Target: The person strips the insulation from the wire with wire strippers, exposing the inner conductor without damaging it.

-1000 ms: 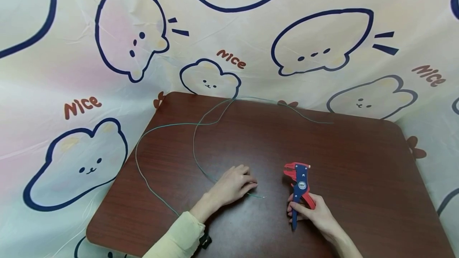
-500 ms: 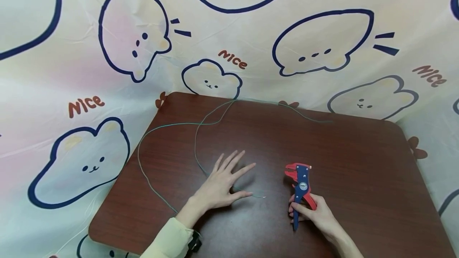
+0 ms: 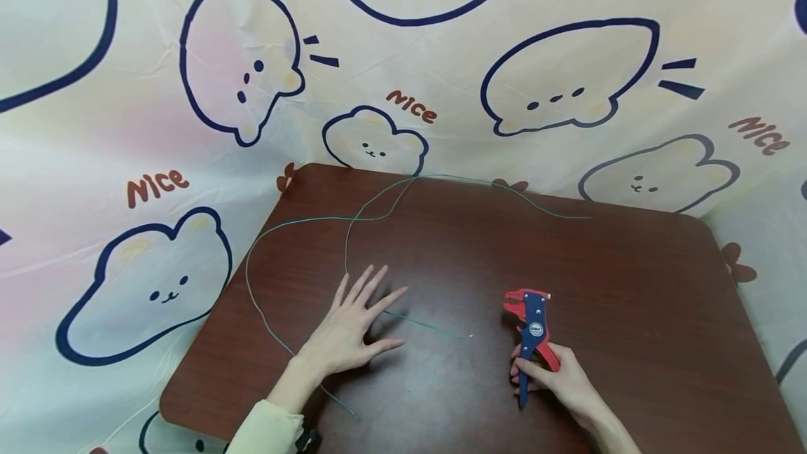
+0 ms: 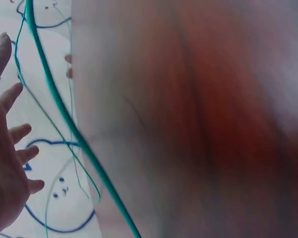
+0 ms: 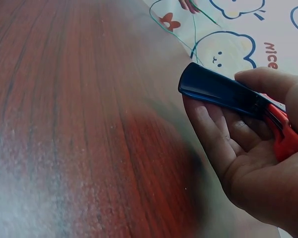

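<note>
1. Tool [image 3: 534, 310], blue and red with a round emblem, is at the right half of the dark brown surface [image 3: 643, 328], in the grip of the right hand [image 3: 565, 375]. Its head points away from the person; its red jaws face left with a gap between them. Whether it touches the surface cannot be told.

2. Right hand: fingers and thumb wrapped about the handles. In the right wrist view the thumb lies against the blue handle, the fingers are beneath, and the red handle is near the palm.

3. Left hand [image 3: 343, 335]: spread wide, fingers and thumb extended, palm down over the left half of the surface. Contact with the wire [image 3: 315, 218] cannot be determined.

4. Wire: thin, green, lying in loose curves with a crossing toward the far left. One strand passes beneath the left hand and emerges on the thumb side, ending in a pale tip short of the tool. Another bends along the left, passes under the wrist and ends nearer the person. A further stretch follows the far edge rightward.

5. Surroundings: pale cloth [image 3: 454, 54] with dark-blue cartoon outlines behind; pale yellow sleeve [image 3: 267, 429] on the left arm.
</note>
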Available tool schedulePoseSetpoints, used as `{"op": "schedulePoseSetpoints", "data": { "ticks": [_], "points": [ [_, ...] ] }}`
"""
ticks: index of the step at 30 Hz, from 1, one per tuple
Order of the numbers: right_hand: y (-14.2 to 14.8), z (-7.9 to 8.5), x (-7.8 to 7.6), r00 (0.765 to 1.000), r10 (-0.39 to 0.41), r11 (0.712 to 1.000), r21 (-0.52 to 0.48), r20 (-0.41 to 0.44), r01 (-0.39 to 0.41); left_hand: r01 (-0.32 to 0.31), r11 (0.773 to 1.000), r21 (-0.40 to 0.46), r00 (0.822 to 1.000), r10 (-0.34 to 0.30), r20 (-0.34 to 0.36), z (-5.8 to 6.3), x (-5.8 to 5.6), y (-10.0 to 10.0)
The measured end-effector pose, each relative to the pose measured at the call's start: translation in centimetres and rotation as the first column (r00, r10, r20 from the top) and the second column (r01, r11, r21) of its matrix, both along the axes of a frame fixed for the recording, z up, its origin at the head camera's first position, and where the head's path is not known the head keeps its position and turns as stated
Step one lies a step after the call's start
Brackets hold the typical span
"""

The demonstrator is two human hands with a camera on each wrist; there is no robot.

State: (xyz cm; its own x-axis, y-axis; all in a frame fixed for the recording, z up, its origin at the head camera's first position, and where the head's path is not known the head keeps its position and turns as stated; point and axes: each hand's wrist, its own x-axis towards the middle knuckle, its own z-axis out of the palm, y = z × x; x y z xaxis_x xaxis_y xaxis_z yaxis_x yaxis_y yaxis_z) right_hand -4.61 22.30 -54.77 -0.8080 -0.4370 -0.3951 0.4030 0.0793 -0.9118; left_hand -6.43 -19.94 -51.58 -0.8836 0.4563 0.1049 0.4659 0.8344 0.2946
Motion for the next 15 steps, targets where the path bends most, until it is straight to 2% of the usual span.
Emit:
{"op": "schedulePoseSetpoints", "data": {
  "ticks": [4,9,15],
  "points": [
    [0.1,-0.1,0.0,1.0,-0.002,1.0,0.002,0.007,0.002,-0.031,1.0,0.001,1.0,0.031,0.001,0.0,1.2,-1.9],
    [0.1,-0.3,-0.2,1.0,-0.007,1.0,0.008,0.023,0.007,-0.079,0.996,0.041,0.997,0.079,0.008,-0.2,2.9,-4.3],
    [0.1,-0.6,-0.1,1.0,-0.008,1.0,0.03,0.017,0.008,-0.11,0.991,0.078,0.992,0.105,0.071,0.1,4.8,-6.2]
  ]
}}
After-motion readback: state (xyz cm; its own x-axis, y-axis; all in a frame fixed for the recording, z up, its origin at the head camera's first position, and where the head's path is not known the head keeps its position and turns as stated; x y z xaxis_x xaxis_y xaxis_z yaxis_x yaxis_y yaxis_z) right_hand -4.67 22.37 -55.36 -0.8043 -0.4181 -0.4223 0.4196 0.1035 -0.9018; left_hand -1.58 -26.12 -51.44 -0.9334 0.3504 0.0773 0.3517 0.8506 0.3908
